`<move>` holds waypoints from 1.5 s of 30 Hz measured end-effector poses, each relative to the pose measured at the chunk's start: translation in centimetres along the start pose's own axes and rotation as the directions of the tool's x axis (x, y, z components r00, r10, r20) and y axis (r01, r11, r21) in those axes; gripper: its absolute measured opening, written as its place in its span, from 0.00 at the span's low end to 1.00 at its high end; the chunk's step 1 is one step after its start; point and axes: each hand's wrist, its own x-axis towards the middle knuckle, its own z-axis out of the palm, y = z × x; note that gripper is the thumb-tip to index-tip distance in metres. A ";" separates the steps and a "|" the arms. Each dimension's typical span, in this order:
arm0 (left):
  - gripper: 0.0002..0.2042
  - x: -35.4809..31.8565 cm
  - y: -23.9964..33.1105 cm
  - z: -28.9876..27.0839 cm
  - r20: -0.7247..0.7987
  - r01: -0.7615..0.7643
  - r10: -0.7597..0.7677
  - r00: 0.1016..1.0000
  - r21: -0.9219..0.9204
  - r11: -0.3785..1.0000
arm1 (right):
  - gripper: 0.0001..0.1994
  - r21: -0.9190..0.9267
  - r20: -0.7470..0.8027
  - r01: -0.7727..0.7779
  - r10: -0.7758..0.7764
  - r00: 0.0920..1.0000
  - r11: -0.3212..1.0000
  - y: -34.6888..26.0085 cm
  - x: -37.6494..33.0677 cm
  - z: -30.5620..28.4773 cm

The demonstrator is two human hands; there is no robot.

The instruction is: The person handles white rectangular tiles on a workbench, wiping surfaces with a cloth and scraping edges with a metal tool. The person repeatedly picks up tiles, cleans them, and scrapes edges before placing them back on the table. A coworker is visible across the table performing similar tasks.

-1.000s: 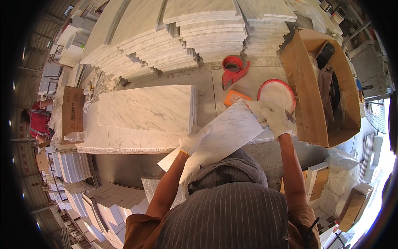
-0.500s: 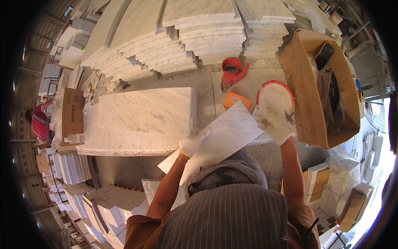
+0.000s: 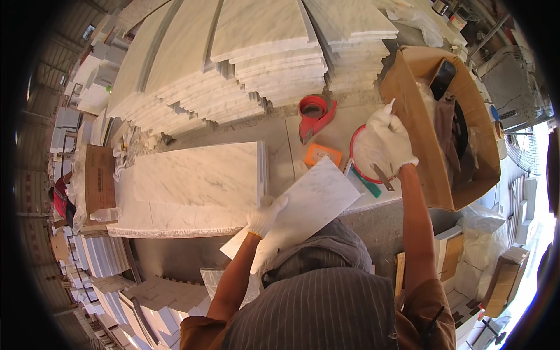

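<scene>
My left hand (image 3: 265, 217), in a white glove, is closed on the left part of a grey-veined white marble tile (image 3: 318, 195), which is tilted in front of me. My gloved right hand (image 3: 394, 140) is raised over a red-rimmed round dish (image 3: 363, 153), closed around a small white bottle with a pointed nozzle (image 3: 389, 107); most of the bottle is hidden by the glove. A flat metal scraper (image 3: 383, 177) and a green strip (image 3: 371, 186) lie beside the dish. An orange box (image 3: 322, 155) sits just beyond the tile.
Stacked marble tiles (image 3: 198, 175) lie on the bench to the left. Tall stacks of marble slabs (image 3: 262, 29) stand at the back. A red tape roll (image 3: 313, 111) is behind the orange box. An open cardboard box (image 3: 402, 76) is at right; another person (image 3: 61, 198) is far left.
My right hand has moved away from the tile's right end, up and over the dish, and the white nozzle now shows. My left hand still holds the tile. The view has shifted slightly.
</scene>
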 end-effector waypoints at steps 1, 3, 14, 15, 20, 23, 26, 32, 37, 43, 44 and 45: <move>0.38 0.0 0.0 0.0 0.005 0.002 -0.002 1.000 -0.018 1.000 | 0.09 -0.157 -0.070 0.095 -0.107 0.992 0.983 -0.8 0.7 0.7; 0.36 0.0 0.3 0.0 0.011 -0.011 0.011 1.000 -0.042 0.999 | 0.17 -0.381 -0.076 0.119 -0.159 0.984 0.917 0.6 3.7 -0.6; 0.34 -0.5 0.8 -0.2 0.003 0.006 -0.006 1.000 -0.003 1.000 | 0.21 -0.753 -0.085 0.008 -0.110 0.990 0.659 3.1 9.4 -0.7; 0.34 -0.4 0.8 -0.2 0.011 0.000 0.000 1.000 -0.007 1.000 | 0.22 -0.754 -0.075 0.001 -0.087 0.993 0.657 3.4 9.7 -1.0; 0.33 -0.1 0.3 0.2 -0.015 -0.012 0.011 1.000 -0.024 1.000 | 0.23 -0.706 -0.046 -0.001 -0.044 0.998 0.708 4.6 10.7 -2.0; 0.33 -0.5 1.3 -0.3 0.004 -0.015 0.015 1.000 -0.010 1.000 | 0.23 -0.673 -0.042 0.005 -0.045 0.998 0.740 5.2 10.9 -2.7; 0.33 -0.7 1.0 -0.1 -0.039 -0.050 0.048 0.998 -0.049 0.998 | 0.25 -0.657 -0.046 0.008 -0.050 0.998 0.754 5.4 10.8 -2.8; 0.33 -0.8 1.7 -0.7 0.007 -0.045 0.045 0.999 0.024 0.999 | 0.33 -0.652 -0.032 0.032 -0.070 0.997 0.758 5.3 10.6 -3.3; 0.33 -0.8 1.4 -0.4 -0.027 -0.070 0.070 0.997 -0.002 0.998 | 0.34 -0.661 -0.042 0.035 -0.084 0.996 0.749 4.8 9.6 -3.1; 0.33 0.0 -0.1 0.2 -0.048 -0.081 0.081 0.996 -0.005 0.997 | 0.34 -0.676 -0.087 0.005 -0.087 0.992 0.737 3.2 7.7 -2.2; 0.33 0.0 0.2 0.1 -0.034 -0.084 0.084 0.996 -0.003 0.996 | 0.34 -0.676 -0.088 0.019 -0.107 0.990 0.737 3.2 7.4 -2.4; 0.34 0.0 0.6 0.0 -0.032 -0.088 0.088 0.996 0.009 0.996 | 0.34 -0.676 -0.090 0.033 -0.127 0.988 0.736 3.1 7.1 -2.6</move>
